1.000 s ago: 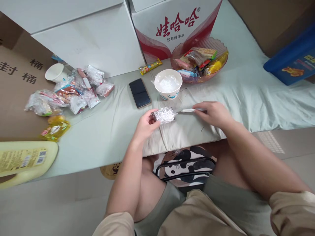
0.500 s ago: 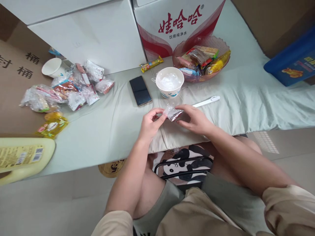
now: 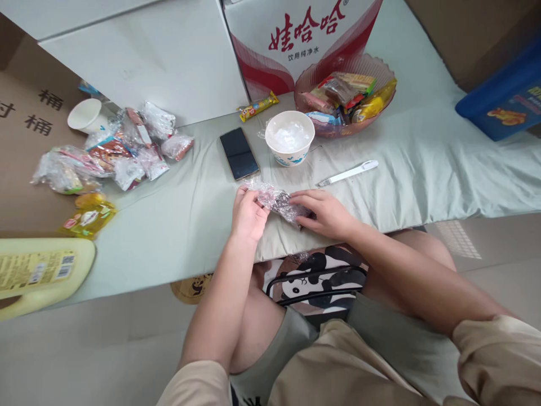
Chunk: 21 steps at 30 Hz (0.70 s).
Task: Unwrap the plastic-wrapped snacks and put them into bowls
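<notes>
Both my hands grip a crinkled clear plastic snack packet (image 3: pixel 276 201) with something dark inside, low over the pale green sheet near the table's front edge. My left hand (image 3: pixel 247 214) pinches its left end with closed fingers. My right hand (image 3: pixel 323 213) holds its right end, fingers pressed on the wrapper. A white knife-like tool (image 3: pixel 349 173) lies on the sheet just beyond my right hand. A white paper bowl (image 3: pixel 289 137) holding clear wrappers stands right behind the packet, with a black phone (image 3: pixel 239 153) to its left.
A pink glass bowl (image 3: pixel 382 70) of wrapped snacks sits at the back beside a red-and-white carton (image 3: pixel 302 39). Several clear snack packets (image 3: pixel 114 155) and a paper cup (image 3: pixel 85 115) lie at the left. A yellow jug (image 3: pixel 40 273) is near left; a blue box (image 3: pixel 505 98) far right.
My right hand let go of the white tool, which now lies on the sheet, and came over to the packet. Both hands now hold the packet lower and pull it wider.
</notes>
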Motion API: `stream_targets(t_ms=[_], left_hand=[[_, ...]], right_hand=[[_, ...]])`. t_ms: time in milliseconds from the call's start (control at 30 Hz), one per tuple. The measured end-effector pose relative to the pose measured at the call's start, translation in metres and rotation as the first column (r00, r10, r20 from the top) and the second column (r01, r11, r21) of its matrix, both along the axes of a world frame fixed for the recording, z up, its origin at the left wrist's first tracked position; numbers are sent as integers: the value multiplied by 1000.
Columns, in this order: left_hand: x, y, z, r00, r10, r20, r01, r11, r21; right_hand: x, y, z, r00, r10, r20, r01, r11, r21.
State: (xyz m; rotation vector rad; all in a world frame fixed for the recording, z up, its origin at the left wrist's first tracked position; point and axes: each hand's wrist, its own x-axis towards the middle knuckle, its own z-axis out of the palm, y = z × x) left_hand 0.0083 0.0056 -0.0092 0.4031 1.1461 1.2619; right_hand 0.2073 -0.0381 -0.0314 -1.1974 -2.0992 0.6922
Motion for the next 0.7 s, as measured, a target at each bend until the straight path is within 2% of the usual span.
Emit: stream_targets(t_ms=[133, 300, 467, 533, 600, 700], left_hand=[[-3, -1, 0, 998, 48, -43, -49, 999, -10], [-8, 2, -2, 995, 47, -83, -46, 999, 12], [-13, 3, 1, 989, 70, -130, -57, 993, 105], [-12, 1, 3, 992, 27, -124, -15, 995, 101], [-10, -1, 4, 995, -62, -85, 68, 995, 70], [-6, -2, 4, 992, -127, -1, 127, 992, 14]], right_hand=[[-8, -2, -4, 999, -40, -29, 40, 999, -21], [-2, -1, -4, 985, -169, -34, 168, 985, -29], [4, 2, -5, 968, -252, -7, 251, 962, 106], [2, 3, -6, 979, -205, -9, 203, 958, 200], [-3, 3, -8, 995, -92, 31, 80, 956, 281], [-11, 4, -12, 993, 9, 118, -46, 948, 316]])
